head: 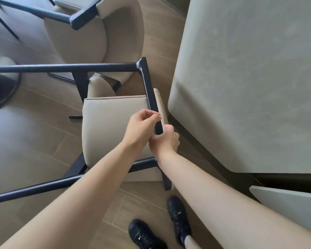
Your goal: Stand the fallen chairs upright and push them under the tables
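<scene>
Hands clamped together on a fallen chair's dark frame bar, right beside the table.

Black shoes (180,216) stood on the wood floor below the forearms. Left hand (142,125) and right hand (166,141) touched each other, fingers curled round the dark bar (152,94) of the beige chair (111,126), which lay tipped on its side. Just right of the hands was the grey table (250,78); beyond them lay a second chair (97,33), also tipped.

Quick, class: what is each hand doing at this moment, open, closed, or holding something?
Left hand: grips the dark frame bar of the fallen chair.
Right hand: grips the same bar, lower down.
</scene>
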### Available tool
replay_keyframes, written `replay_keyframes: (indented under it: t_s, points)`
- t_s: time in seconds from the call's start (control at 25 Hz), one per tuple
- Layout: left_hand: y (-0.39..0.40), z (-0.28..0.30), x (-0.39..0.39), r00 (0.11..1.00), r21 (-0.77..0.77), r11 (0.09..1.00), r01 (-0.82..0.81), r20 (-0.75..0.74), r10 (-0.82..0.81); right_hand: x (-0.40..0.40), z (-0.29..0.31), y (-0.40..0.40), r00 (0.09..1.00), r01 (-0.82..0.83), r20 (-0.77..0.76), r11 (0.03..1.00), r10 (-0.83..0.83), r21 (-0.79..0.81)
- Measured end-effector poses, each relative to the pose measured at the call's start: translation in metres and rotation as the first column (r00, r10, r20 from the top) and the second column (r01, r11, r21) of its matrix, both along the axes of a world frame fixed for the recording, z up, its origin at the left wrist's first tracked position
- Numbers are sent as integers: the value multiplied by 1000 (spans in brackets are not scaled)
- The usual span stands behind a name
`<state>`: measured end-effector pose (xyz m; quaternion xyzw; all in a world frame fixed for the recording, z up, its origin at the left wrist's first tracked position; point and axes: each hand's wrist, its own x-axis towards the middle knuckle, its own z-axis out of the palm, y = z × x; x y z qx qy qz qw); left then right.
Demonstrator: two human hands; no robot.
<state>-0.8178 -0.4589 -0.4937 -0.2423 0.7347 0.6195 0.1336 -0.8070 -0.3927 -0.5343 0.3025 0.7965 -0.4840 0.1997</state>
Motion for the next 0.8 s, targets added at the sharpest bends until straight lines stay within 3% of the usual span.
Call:
replay_keyframes:
  t_s: [0.2,0.36,0.44,0.52,0.56,0.6,0.68,0.72,0.76,0.8]
  points:
    - [6,-42,-1,1000,-37,999,-14,26,15,-8,-45,9,994,-89,-45,983,97,163]
    - [5,-64,-5,999,-68,997,29,27,-28,-17,-72,34,982,-187,-18,980,188,72]
    - [8,-70,-8,992,-218,969,117,-11,-122,-18,-83,45,973,-231,15,973,230,27]
    - [12,-72,-16,944,-435,866,245,-97,-316,-18,-94,54,949,-302,86,953,304,-36]
    - [14,-72,-21,880,-536,775,334,-117,-461,-18,-98,57,937,-323,115,944,330,-69]
    - [15,-72,-28,759,-647,614,453,-81,-645,-20,-101,57,932,-330,129,940,339,-88]
    - [19,-73,-45,350,-816,19,578,226,-909,-27,-106,59,906,-400,120,914,405,-62]
    - [22,-75,-54,168,-807,-263,528,403,-900,-32,-107,60,869,-480,116,876,481,-40]
    - [25,-79,-61,54,-750,-477,459,560,-827,-35,-106,61,856,-502,108,863,505,-59]
    - [31,-82,-68,-8,-676,-617,403,672,-741,-37,-104,62,864,-480,115,871,490,-105]
